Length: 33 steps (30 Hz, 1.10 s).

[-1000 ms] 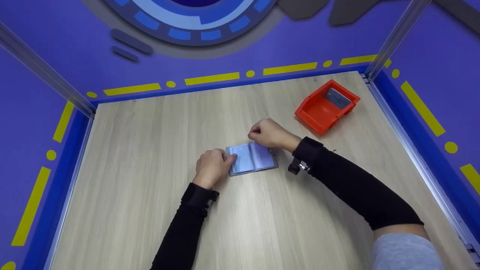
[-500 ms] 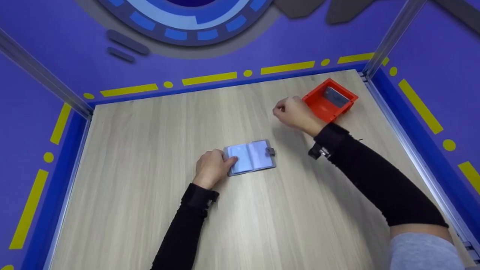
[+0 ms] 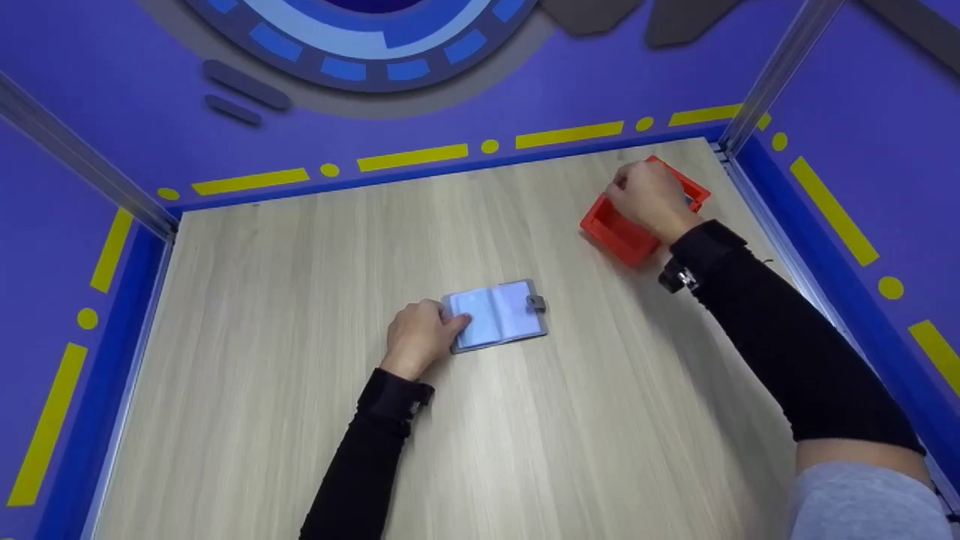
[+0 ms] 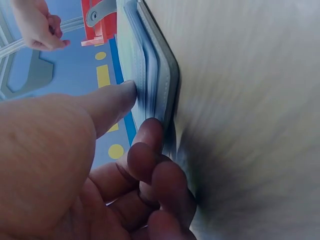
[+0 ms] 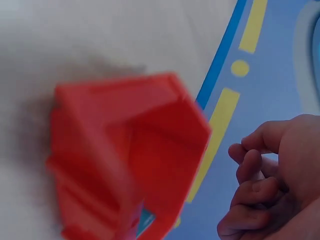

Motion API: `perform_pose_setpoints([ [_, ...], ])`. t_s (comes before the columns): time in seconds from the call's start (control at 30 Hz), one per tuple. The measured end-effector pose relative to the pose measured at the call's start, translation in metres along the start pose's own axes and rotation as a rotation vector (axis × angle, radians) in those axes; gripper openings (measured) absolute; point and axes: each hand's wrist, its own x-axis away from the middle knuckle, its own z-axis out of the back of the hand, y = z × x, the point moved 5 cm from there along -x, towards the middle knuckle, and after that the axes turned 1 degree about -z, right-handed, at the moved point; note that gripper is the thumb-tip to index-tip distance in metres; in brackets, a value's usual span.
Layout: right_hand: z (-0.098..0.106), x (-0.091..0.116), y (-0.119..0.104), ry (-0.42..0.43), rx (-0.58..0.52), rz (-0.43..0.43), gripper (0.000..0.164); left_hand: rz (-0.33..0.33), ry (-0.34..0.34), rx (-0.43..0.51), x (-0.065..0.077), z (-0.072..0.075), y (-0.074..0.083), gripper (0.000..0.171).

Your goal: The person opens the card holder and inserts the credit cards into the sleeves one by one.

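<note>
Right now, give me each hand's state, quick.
Left hand: holding the card holder at its edge.
Right hand: closed, fingers curled, nothing visible in it.

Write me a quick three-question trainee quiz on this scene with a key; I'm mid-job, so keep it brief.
1. What does the left hand hold? A: a pen. B: the edge of an open booklet. C: nothing.
2. True or false: in the head view, the right hand hides part of the red bin.
3. Fill in: in the head view, the small tab sits at the booklet's ____ edge.

Key: 1. B; 2. true; 3. right.
</note>
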Motion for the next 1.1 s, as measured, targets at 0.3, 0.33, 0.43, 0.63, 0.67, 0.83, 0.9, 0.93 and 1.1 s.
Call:
perform_pose_setpoints([
  [0.3, 0.008, -0.015, 0.054, -0.046, 0.118, -0.142, 0.035, -0.010, 0.008, -0.007, 0.001, -0.002, -0.002, 0.050],
  [0.33, 0.010, -0.016, 0.058, -0.031, 0.132, -0.147, 0.034, -0.013, 0.011, -0.006, 0.000, -0.002, -0.002, 0.050],
  [0.43, 0.016, -0.019, 0.071, 0.041, 0.195, -0.120, 0.028, -0.023, 0.020, -0.005, 0.000, -0.001, -0.002, 0.050],
  [0.63, 0.021, -0.022, 0.093, 0.152, 0.280, -0.065, 0.024, -0.033, 0.031, 0.000, 0.000, 0.000, 0.000, 0.050],
  [0.67, 0.020, -0.022, 0.094, 0.170, 0.283, -0.057, 0.024, -0.035, 0.033, -0.001, 0.000, 0.000, 0.000, 0.050],
  [0.83, 0.020, -0.022, 0.094, 0.255, 0.303, -0.013, 0.025, -0.045, 0.040, -0.014, 0.001, 0.001, 0.000, 0.051],
  [0.9, 0.019, -0.023, 0.093, 0.270, 0.302, -0.010, 0.025, -0.043, 0.043, -0.021, 0.001, 0.001, 0.000, 0.051],
  [0.93, 0.018, -0.023, 0.093, 0.271, 0.302, -0.014, 0.026, -0.042, 0.045, -0.022, 0.001, 0.001, 0.000, 0.051],
  [1.1, 0.016, -0.026, 0.095, 0.240, 0.328, -0.048, 0.031, -0.037, 0.044, -0.015, 0.001, 0.001, 0.001, 0.051],
])
